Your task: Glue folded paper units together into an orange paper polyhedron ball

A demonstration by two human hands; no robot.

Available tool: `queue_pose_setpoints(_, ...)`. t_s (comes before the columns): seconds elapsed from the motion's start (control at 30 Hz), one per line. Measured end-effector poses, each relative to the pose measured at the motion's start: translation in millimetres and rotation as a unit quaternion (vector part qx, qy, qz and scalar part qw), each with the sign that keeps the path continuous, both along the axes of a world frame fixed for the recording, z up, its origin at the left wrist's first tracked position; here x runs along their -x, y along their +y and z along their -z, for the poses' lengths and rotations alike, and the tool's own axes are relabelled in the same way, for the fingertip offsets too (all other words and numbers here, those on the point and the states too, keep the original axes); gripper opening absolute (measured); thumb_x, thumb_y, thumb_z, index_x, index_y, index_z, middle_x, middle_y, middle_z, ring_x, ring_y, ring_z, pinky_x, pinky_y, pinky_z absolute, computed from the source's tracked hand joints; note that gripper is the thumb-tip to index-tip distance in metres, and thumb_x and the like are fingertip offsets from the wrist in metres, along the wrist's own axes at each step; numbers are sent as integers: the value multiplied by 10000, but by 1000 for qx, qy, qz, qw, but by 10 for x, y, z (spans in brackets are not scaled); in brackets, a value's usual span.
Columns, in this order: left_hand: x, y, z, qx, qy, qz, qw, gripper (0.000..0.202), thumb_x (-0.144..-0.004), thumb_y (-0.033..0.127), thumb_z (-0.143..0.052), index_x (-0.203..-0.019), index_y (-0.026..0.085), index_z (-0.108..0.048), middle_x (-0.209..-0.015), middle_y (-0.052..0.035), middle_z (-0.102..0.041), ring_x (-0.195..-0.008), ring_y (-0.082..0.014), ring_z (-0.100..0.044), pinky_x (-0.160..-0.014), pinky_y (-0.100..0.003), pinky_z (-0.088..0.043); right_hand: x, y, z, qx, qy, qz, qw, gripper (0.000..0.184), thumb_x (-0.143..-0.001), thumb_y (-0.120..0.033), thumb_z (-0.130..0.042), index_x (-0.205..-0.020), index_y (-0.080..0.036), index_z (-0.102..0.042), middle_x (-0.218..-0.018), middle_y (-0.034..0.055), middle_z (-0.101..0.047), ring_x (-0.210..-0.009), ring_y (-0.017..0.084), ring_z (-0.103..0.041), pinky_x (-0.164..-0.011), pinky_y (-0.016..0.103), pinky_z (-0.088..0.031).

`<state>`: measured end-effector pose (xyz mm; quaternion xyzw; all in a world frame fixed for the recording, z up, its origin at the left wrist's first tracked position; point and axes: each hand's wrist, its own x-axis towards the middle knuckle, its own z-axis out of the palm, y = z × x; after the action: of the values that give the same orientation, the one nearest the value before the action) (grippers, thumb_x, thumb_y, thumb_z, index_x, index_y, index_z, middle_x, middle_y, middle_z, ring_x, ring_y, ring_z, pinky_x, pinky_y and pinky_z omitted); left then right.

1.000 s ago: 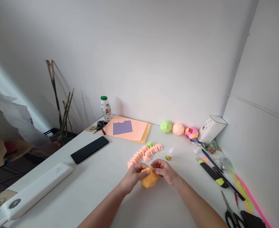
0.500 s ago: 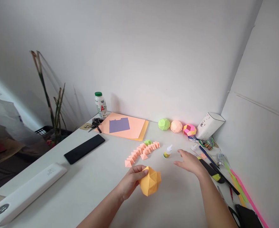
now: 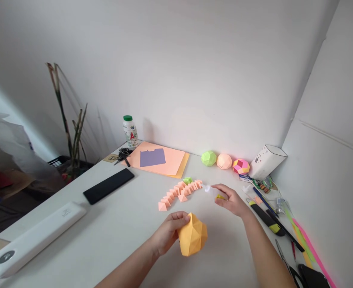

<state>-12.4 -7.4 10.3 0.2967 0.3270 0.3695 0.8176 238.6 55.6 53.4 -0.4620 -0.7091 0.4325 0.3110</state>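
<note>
My left hand point(image 3: 171, 231) grips a yellow-orange faceted paper ball point(image 3: 193, 236) by its left edge, thumb on top, above the table. Off to the right, my right hand point(image 3: 229, 200) is closed around a small glue bottle point(image 3: 207, 188); its white tip points left and a bit of its yellow label shows between the fingers. Just left of that tip lie folded peach paper pieces point(image 3: 172, 194) in two slanting rows, with a couple of green folded pieces point(image 3: 187, 180) at the far end.
Along the wall sit green point(image 3: 208, 158), peach point(image 3: 224, 161) and multicoloured paper balls point(image 3: 241, 166). A box cutter point(image 3: 266, 218), scissors point(image 3: 287, 260) and paper strips lie right. Left are a phone point(image 3: 109, 186), a white power strip point(image 3: 38, 240), paper sheets point(image 3: 173, 162) and a bottle point(image 3: 130, 132).
My right hand has moved left, closed on the glue bottle and tipped it from upright. The paper ball in my left hand has shifted slightly down and right.
</note>
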Motion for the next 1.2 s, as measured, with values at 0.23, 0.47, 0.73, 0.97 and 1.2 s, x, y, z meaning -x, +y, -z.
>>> queue_pose_setpoints(0.23,48,3,-80,-11,-21,-15,1000,237,-708,360,-680,-648,146,-599,-644,-24,-586,-606,-132,-508,-604,-249,-353,64,-378,-551,-85,-111,-102,985,327,-715,-348,-707,-1007,-226,-620,-918,55,-609,-834,208,-578,-736,314,-479)
queue_pose_setpoints(0.47,46,-13,-96,-18,-17,0,1000,243,-690,371,-692,-669,143,-612,-665,-32,-598,-608,-133,-510,-596,-242,-358,140,-464,-553,-82,-147,-99,981,321,-720,-332,-701,-1020,-242,-636,-931,58,-619,-809,210,-589,-692,306,-501)
queue_pose_setpoints(0.73,42,-25,-137,-16,-24,6,1000,226,-692,347,-692,-642,145,-603,-645,-27,-584,-583,-122,-494,-579,-233,-353,178,-503,-571,-90,-167,-90,978,317,-742,-333,-673,-1046,-256,-624,-934,60,-599,-797,194,-577,-483,220,-441)
queue_pose_setpoints(0.97,52,-19,-118,-6,-65,20,998,211,-704,341,-684,-658,145,-621,-658,-31,-584,-601,-127,-501,-592,-245,-354,215,-516,-581,-119,-198,-88,969,301,-746,-279,-662,-1038,-270,-591,-971,45,-586,-855,196,-575,-694,271,-484)
queue_pose_setpoints(1.2,50,-18,-109,-8,-78,25,997,190,-717,314,-677,-665,139,-623,-655,-27,-581,-601,-119,-498,-587,-245,-337,273,-569,-621,-127,-238,-82,959,257,-759,-225,-615,-1006,-275,-571,-981,30,-565,-826,177,-576,-676,259,-476)
